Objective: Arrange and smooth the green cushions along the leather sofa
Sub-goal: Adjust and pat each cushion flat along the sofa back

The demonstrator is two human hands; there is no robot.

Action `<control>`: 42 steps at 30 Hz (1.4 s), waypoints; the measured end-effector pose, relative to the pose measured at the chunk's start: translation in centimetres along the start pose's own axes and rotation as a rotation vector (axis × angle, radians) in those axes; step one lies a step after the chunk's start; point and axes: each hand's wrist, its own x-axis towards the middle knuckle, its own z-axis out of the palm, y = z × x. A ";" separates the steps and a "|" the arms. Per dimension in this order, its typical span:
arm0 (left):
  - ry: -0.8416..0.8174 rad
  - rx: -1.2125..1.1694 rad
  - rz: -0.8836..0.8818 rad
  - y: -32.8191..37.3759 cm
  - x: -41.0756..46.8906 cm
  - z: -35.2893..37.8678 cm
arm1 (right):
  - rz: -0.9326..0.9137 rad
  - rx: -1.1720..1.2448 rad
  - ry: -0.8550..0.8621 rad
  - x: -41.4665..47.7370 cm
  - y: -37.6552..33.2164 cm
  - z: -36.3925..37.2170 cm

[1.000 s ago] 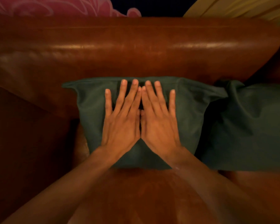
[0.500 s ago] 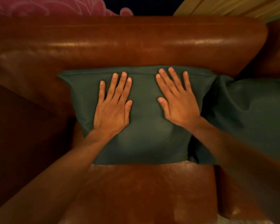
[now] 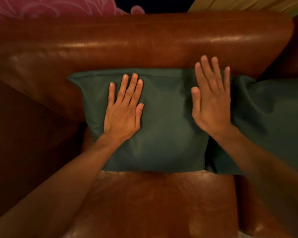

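Gleaming leather sofa [image 3: 144, 40], green cushion [image 3: 162, 121] (2nd cushion [image 3: 268, 117] touching), pink fabric [image 3: 41, 6] behind

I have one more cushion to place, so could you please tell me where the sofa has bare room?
Bare: seat leather in front of the left cushion. Crowded along the backrest: left hand and right hand over that cushion, right cushion touching it.

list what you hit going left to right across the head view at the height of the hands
brown leather sofa → left hand → right hand → second green cushion. Both hands are over the first green cushion, which spans them, so it has no single place.
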 end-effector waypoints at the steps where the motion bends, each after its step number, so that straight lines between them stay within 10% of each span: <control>1: -0.006 -0.006 -0.008 0.2 0.0 -0.2 | -0.023 0.049 0.011 0.0 -2.0 -0.1; 10: 0.028 -0.015 -0.148 4.3 -0.4 -2.6 | -0.152 -0.081 -0.212 -0.1 -8.9 3.8; 23: -0.095 0.028 0.143 -0.7 0.0 0.4 | -0.180 -0.144 -0.194 0.0 -8.3 5.4; 33: -0.102 0.104 -0.175 -10.1 -3.0 -1.3 | -0.180 -0.088 -0.165 -0.3 -7.7 5.4; 42: 0.097 -0.121 -0.093 -2.2 -2.3 -3.7 | -0.186 0.037 -0.190 0.3 -7.7 4.0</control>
